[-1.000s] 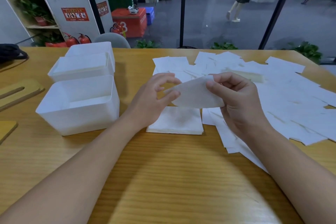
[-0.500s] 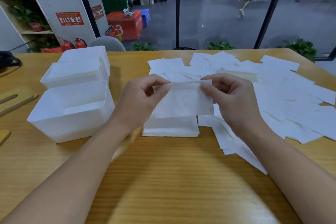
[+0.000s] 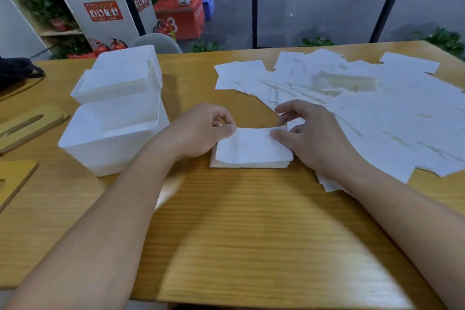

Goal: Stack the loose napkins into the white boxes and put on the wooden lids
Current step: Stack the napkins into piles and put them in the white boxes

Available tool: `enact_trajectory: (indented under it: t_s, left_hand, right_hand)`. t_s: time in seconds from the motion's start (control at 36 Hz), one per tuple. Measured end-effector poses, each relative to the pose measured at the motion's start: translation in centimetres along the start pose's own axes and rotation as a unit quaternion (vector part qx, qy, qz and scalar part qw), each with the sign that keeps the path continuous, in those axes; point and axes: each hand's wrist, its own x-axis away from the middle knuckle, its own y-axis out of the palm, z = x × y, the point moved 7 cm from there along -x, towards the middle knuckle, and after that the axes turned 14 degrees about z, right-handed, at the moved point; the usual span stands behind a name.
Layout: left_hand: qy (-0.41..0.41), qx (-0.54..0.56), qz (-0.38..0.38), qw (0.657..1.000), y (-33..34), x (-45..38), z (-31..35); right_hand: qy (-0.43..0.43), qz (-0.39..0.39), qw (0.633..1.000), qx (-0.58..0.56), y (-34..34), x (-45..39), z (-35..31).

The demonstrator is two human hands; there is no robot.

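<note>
A small stack of folded white napkins (image 3: pixel 251 152) lies on the wooden table (image 3: pixel 251 234) in front of me. My left hand (image 3: pixel 201 131) pinches the far left corner of its top napkin. On the far right corner my right hand (image 3: pixel 309 133) holds the same napkin between thumb and fingers. Many loose napkins (image 3: pixel 377 113) are spread over the table's right half. An open white box (image 3: pixel 113 133) stands left of the stack, with two more white boxes (image 3: pixel 120 75) behind it. Wooden lids (image 3: pixel 27 123) lie at the left edge.
A black bag (image 3: pixel 15 70) sits at the far left of the table. A grey chair back (image 3: pixel 157 43) shows behind the boxes. Beyond the glass a person walks in the hall.
Both hands have lowered the single napkin from in the air down onto the stack. The left hand took hold of its corner.
</note>
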Motion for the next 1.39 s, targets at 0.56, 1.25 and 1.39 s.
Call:
enact_trajectory:
  t_s: [0.56,1.25,1.39]
  left_hand:
    - [0.034,-0.054,0.047,0.997,0.0,-0.7,-0.6]
    - [0.044,-0.049,0.033,0.997,1.0,-1.2,-1.2]
    - [0.049,-0.054,0.034,0.997,1.0,-0.9,-0.9]
  right_hand:
    - [-0.131,-0.039,0.971,0.196,2.2,-1.3,-1.6]
    - [-0.228,-0.131,0.919,0.294,6.7,-4.6,-1.9]
    - [-0.245,-0.051,0.949,0.191,4.2,-3.1,-2.6]
